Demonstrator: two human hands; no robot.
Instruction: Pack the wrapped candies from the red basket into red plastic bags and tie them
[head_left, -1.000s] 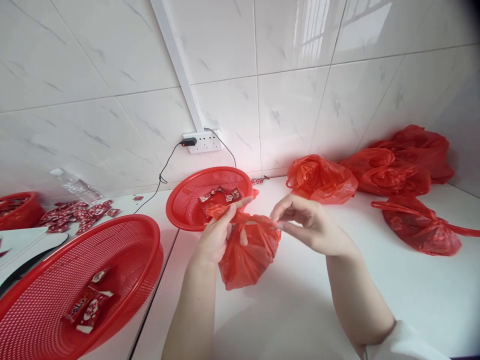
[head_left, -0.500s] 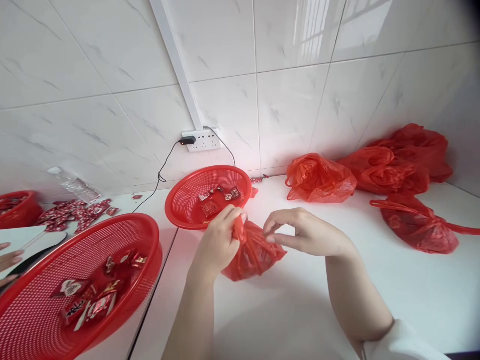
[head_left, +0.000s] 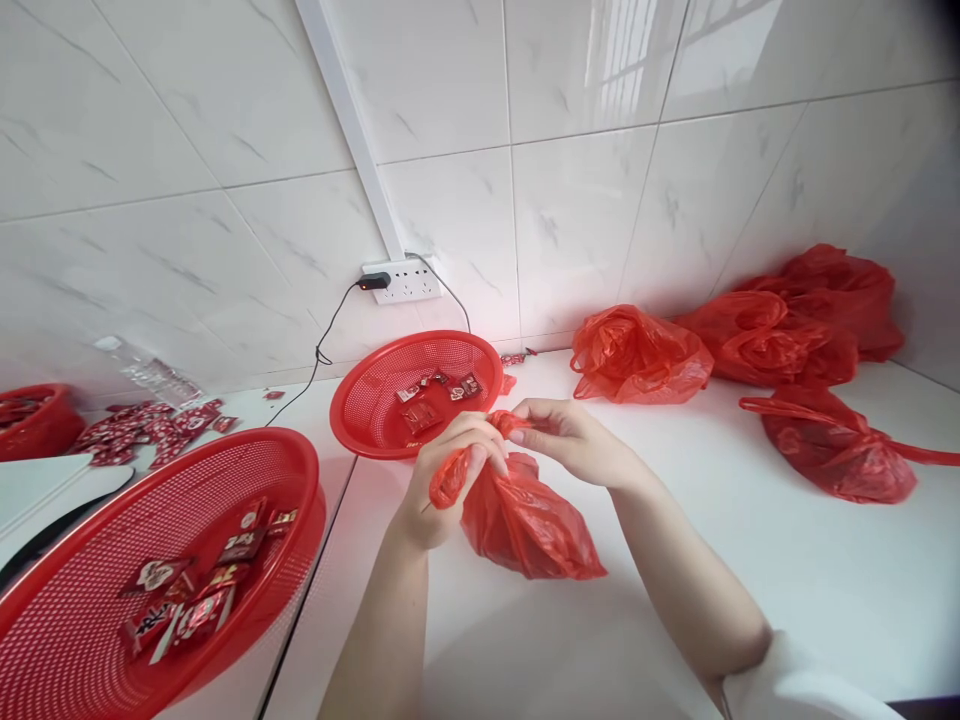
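Observation:
A filled red plastic bag (head_left: 532,525) hangs gathered at its neck just over the white table, its contents hidden by the film. My left hand (head_left: 442,475) is closed around the bag's neck, with a twisted loop of film showing by the thumb. My right hand (head_left: 566,435) pinches another twisted part of the bag's top, close beside the left fingers. Behind my hands stands a red mesh basket (head_left: 360,410) holding several small wrapped packets (head_left: 420,415).
At left is a larger red mesh basket (head_left: 296,470) with several packets inside. Packets (head_left: 139,430) lie piled near a clear bottle (head_left: 154,372). More red bags (head_left: 641,355) sit along the wall, and a tied one (head_left: 840,450) lies at right. A socket strip (head_left: 409,280) is on the wall.
My right hand has moved left to the bag's top and now grips it. The bag's body has swung slightly right and down. The other person's hand at far left has gone from view.

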